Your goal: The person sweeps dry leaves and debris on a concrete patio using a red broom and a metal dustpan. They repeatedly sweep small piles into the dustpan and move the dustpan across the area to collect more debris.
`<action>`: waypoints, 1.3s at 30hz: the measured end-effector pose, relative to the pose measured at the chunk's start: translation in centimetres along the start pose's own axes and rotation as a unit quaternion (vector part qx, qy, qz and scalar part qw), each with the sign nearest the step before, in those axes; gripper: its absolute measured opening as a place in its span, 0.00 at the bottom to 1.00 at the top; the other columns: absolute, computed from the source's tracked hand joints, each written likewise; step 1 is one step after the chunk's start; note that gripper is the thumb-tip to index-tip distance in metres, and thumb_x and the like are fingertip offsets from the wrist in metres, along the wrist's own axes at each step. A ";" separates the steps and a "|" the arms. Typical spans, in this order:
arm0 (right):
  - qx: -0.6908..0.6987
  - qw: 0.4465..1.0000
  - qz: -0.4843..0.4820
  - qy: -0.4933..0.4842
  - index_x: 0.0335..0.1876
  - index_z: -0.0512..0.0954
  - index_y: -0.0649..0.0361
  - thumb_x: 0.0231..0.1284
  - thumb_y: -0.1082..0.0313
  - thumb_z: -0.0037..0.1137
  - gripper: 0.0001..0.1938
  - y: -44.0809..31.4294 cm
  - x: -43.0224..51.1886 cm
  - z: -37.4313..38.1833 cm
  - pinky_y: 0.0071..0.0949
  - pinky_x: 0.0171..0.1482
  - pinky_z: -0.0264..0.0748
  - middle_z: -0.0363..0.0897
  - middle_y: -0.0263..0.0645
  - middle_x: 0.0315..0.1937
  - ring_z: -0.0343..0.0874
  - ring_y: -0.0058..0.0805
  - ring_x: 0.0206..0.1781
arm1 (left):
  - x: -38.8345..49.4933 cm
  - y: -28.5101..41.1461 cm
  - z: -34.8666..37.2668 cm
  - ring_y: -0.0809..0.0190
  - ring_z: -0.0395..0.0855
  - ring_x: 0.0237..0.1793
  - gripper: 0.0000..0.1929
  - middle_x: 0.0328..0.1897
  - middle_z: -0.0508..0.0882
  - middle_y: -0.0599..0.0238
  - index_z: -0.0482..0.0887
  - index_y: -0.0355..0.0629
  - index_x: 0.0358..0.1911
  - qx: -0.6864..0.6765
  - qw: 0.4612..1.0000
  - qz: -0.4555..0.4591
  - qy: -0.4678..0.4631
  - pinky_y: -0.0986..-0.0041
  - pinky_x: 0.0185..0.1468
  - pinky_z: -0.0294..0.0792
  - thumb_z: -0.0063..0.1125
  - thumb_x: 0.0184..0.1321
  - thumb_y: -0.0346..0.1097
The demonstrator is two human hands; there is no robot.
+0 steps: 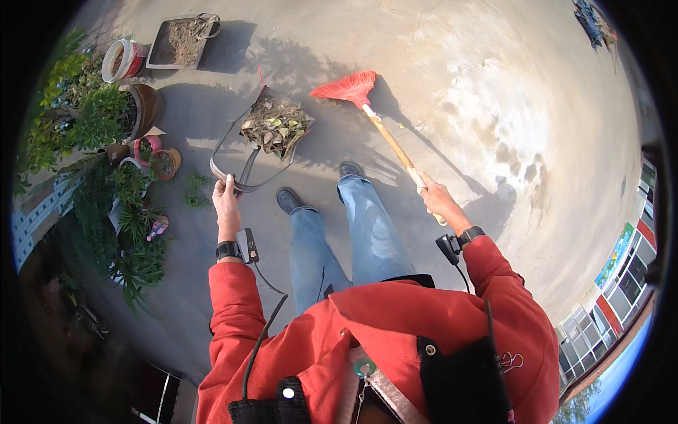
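Observation:
My left hand (226,202) grips the long grey strap handles (249,187) of an open-topped bag. Dry leaves and plant litter (275,127) fill the bag's mouth, and the bag (309,123) hangs or rests in front of my left foot; which one I cannot tell. In my right hand (440,197) is the wooden handle (393,139) of a broom, held near its top end. The broom's red bristles (349,87) fan out ahead of me, to the right of the bag, close to or on the concrete ground.
Potted plants (127,185) line the left side, beside a large brown pot (148,111). A white-and-red bucket (124,61) and a rectangular tub of soil (180,45) stand farther ahead. Dark debris (596,24) lies at far right. A windowed building (609,297) is behind right.

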State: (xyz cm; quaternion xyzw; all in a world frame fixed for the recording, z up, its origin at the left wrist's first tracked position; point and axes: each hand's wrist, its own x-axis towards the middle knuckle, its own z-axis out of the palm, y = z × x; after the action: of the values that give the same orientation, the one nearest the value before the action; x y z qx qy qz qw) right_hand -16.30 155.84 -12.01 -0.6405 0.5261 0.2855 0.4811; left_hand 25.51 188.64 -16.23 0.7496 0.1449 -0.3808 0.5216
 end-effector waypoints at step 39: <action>0.509 0.854 0.104 0.021 0.68 0.53 0.41 0.70 0.64 0.35 0.22 -22.1 1.2 17.5 0.26 0.21 0.71 0.64 0.32 0.24 0.67 0.21 0.20 | 19.0 3.2 1.9 0.75 0.68 0.23 0.14 0.22 0.77 0.75 0.81 0.35 0.34 0.287 0.936 0.174 -0.102 0.79 0.27 0.63 0.60 0.61 0.43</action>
State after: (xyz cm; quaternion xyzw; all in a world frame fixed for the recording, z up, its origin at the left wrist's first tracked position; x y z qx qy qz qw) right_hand 7.46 171.00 -12.58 -0.2536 0.6713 0.0119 0.6963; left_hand 39.36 182.20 -28.09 0.8378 -0.1576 -0.3841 0.3545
